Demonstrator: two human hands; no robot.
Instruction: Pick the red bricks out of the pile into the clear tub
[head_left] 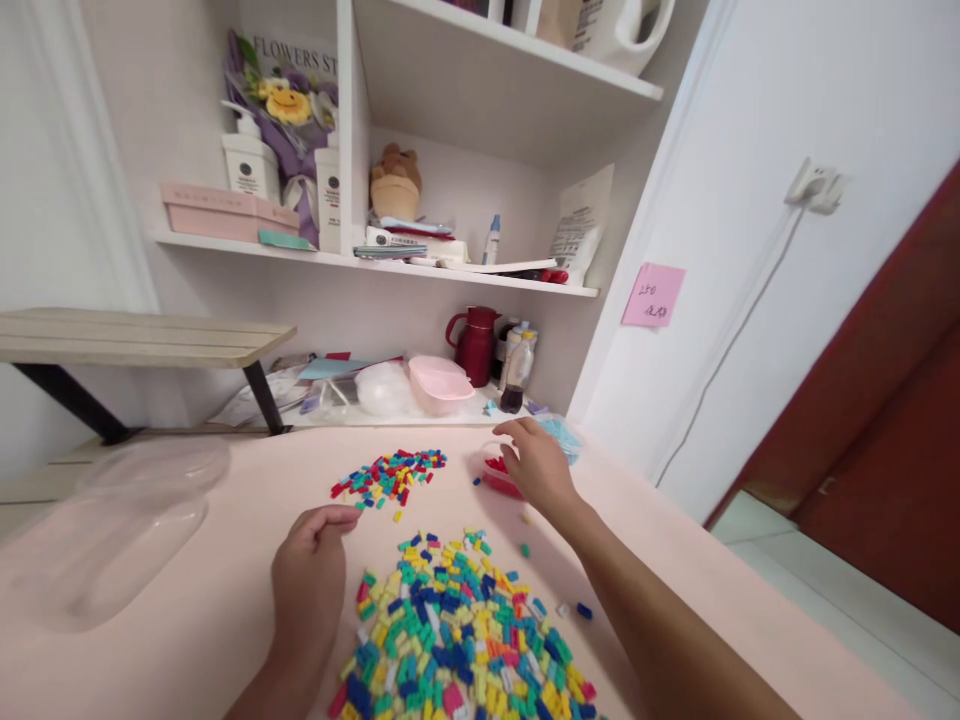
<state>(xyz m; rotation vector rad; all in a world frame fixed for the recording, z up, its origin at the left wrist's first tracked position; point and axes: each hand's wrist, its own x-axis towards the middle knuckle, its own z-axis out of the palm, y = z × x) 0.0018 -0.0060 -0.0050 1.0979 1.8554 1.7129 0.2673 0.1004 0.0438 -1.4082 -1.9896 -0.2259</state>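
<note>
My right hand (538, 468) hovers at a small clear tub (501, 484) of red blocks, fingers bent and thumb apart, with nothing visible in them. My left hand (309, 555) is closed beside the smaller pile of small plastic blocks (390, 478), its fingertips pressed together near a green piece. Whether a block is pinched there I cannot make out. A larger heap of mixed blocks (457, 630) in yellow, green, blue, white and pink spreads in front of me, between my forearms. A few stray blocks, such as a dark blue block (584, 610), lie beside it.
Clear plastic containers (135, 540) lie at the left of the pink table (240, 620). A tub with light blue contents (561, 438) stands behind my right hand. At the back are a pink bowl (441, 383), a red jug (476, 345) and bottles (517, 370). A wooden stand (142, 338) rises at left.
</note>
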